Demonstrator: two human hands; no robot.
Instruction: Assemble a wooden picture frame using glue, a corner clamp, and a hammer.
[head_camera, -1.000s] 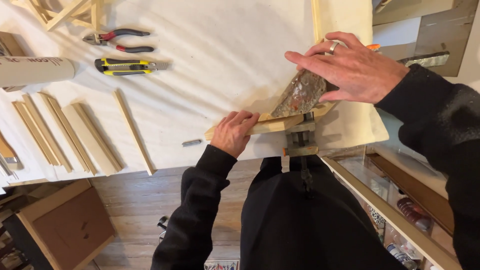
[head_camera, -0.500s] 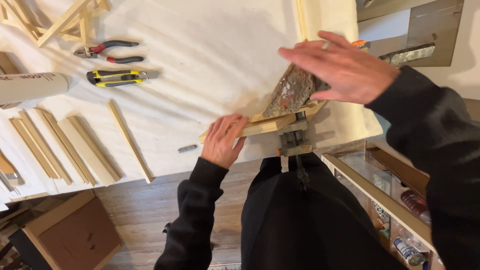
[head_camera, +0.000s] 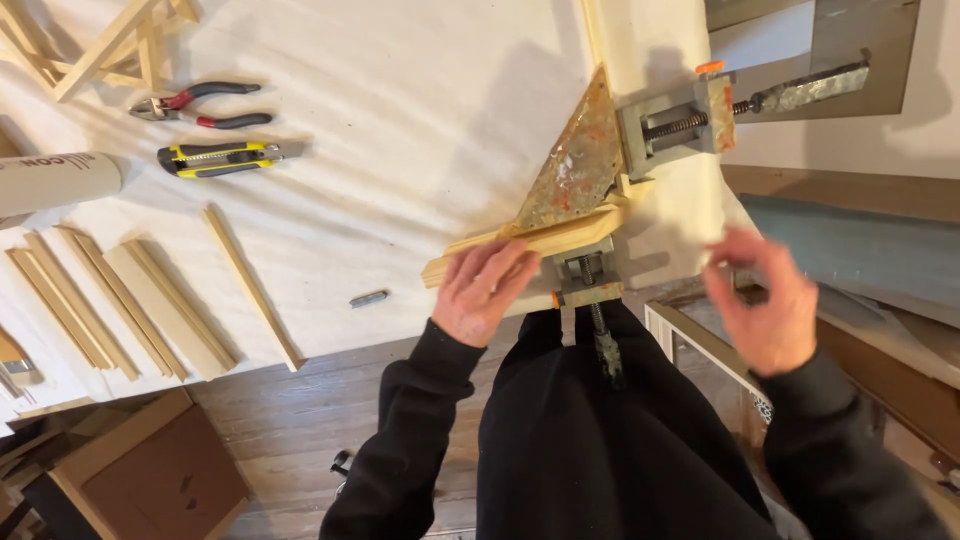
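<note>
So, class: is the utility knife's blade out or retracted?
Cannot tell. The yellow-and-black utility knife lies flat on the white table, its tip too small to show a blade.

Left hand (head_camera: 487, 290) pressing wooden strip (head_camera: 530, 243) in corner clamp (head_camera: 610, 170).

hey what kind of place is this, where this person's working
Probably a home woodworking or frame-making bench. A corner clamp grips a wooden strip under the left hand, more cut strips lie alongside, and pliers and a utility knife sit nearby.

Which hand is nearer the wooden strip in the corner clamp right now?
Left. The left hand rests on the wooden strip; the right hand hangs off the table edge, apart from it.
</note>
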